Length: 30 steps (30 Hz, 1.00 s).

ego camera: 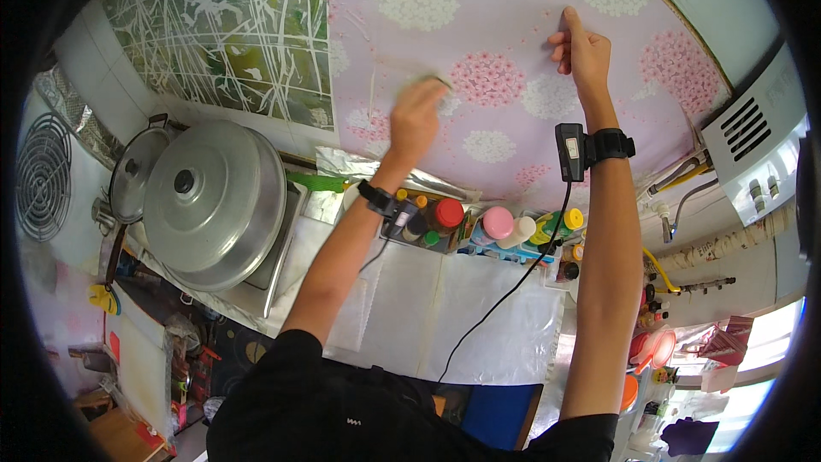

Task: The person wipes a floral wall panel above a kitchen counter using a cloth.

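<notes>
A lilac wall covering (494,25) with pink and white flower clusters rises before me. My left hand (414,115) is in front of it, blurred by motion, its fingers bunched together. A thin dark edge shows at its fingertips; whether that is a held object I cannot tell. Higher and to the right, my right hand (582,58) is raised against the same covering, one digit extended upward and the other fingers loosely curled. Nothing shows in its grasp. Each wrist wears a black strap with a small device, the right one (571,153) trailing a black cable.
A large lidded aluminium pot (211,199) sits on the stove at left, beside a lidded pan (138,170). Jars and bottles, including a red-lidded jar (449,213), line the back of the counter (474,308). A water heater (753,141) hangs at right, above pipes.
</notes>
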Motion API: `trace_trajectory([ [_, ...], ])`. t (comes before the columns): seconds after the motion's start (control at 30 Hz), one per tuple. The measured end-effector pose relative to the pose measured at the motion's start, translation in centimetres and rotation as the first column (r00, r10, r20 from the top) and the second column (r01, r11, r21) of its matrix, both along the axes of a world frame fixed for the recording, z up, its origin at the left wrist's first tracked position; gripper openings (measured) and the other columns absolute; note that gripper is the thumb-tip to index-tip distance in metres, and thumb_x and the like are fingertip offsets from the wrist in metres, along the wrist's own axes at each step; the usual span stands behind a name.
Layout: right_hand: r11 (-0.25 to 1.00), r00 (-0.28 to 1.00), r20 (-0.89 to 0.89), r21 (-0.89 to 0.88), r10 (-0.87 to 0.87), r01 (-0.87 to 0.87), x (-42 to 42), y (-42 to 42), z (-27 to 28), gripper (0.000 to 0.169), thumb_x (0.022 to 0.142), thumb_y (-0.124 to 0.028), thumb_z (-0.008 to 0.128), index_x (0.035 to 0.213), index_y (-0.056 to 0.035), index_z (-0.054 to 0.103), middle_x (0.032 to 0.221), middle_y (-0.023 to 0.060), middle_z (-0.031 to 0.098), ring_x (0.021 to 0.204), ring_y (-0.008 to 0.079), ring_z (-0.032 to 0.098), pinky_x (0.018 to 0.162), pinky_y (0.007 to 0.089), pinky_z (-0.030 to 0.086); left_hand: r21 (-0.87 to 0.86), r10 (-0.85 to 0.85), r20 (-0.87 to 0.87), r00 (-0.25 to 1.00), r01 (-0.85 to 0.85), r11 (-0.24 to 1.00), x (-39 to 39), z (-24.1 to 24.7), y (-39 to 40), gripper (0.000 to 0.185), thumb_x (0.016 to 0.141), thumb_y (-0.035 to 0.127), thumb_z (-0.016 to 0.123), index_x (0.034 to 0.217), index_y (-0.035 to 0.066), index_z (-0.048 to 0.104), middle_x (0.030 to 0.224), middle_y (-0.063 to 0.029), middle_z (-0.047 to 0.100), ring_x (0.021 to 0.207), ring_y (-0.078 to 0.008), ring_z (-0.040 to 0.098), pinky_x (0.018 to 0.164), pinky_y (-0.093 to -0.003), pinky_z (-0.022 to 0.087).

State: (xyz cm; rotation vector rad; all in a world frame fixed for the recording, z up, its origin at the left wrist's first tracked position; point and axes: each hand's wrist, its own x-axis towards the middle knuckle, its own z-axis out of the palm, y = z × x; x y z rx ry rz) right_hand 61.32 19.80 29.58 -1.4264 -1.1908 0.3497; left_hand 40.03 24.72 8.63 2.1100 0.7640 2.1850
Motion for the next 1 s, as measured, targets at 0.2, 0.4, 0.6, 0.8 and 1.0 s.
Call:
trace_trajectory([
  [0.2,0.998,1.000,-0.002,0.050,0.027,-0.027,-0.2,0.2,-0.7,0.058,0.090,-0.052,0.062,0.066,0.0011,0.067,0.050,0.0048,0.057,0.036,0.0099,0.046,0.036,0.0232,0.036,-0.015,0.315,0.133,0.940,-0.316,0.949,-5.6,3.2,5.7,0.037,0.077,-0.011,0.057,0.110,0.000,0.069,0.116,-0.0183,0.067,0.118,-0.0335,0.060,0.099,-0.0412,0.047],
  [0.4,0.998,1.000,0.014,0.065,0.019,-0.020,-0.4,0.3,-0.9,0.059,0.089,-0.055,0.063,0.066,-0.0002,0.066,0.050,0.0036,0.056,0.035,0.0093,0.046,0.035,0.0218,0.034,0.110,0.243,-0.166,0.956,-0.227,0.968,-4.3,0.7,5.2,0.041,0.075,-0.009,0.057,0.114,-0.002,0.067,0.123,-0.0191,0.064,0.122,-0.0371,0.057,0.105,-0.0442,0.044],
  [0.6,0.999,0.999,-0.021,0.048,0.025,-0.024,0.5,0.3,-0.6,0.059,0.090,-0.055,0.062,0.066,-0.0008,0.066,0.049,0.0035,0.055,0.035,0.0096,0.045,0.035,0.0229,0.036,-0.034,0.105,-0.186,0.977,-0.113,0.993,-6.9,1.3,5.4,0.039,0.078,-0.007,0.057,0.115,-0.001,0.067,0.121,-0.0193,0.065,0.118,-0.0357,0.059,0.106,-0.0456,0.042],
  [0.8,0.998,1.000,-0.009,0.059,0.007,-0.007,-0.8,0.2,-0.5,0.059,0.091,-0.053,0.062,0.065,0.0002,0.067,0.049,0.0043,0.056,0.036,0.0100,0.045,0.035,0.0238,0.036,0.033,0.378,0.042,0.925,-0.379,0.925,-4.0,2.7,5.8,0.041,0.077,-0.011,0.056,0.115,-0.002,0.068,0.119,-0.0182,0.067,0.114,-0.0314,0.063,0.101,-0.0416,0.047],
  [1.0,0.998,0.999,-0.030,0.055,-0.016,0.018,-0.1,0.5,-0.6,0.059,0.091,-0.050,0.062,0.062,0.0019,0.066,0.049,0.0060,0.057,0.035,0.0112,0.045,0.035,0.0249,0.036,0.253,0.108,-0.427,0.898,0.004,0.968,-3.9,1.1,3.3,0.040,0.073,-0.006,0.060,0.110,0.004,0.070,0.106,-0.0157,0.070,0.095,-0.0297,0.068,0.081,-0.0394,0.054],
])
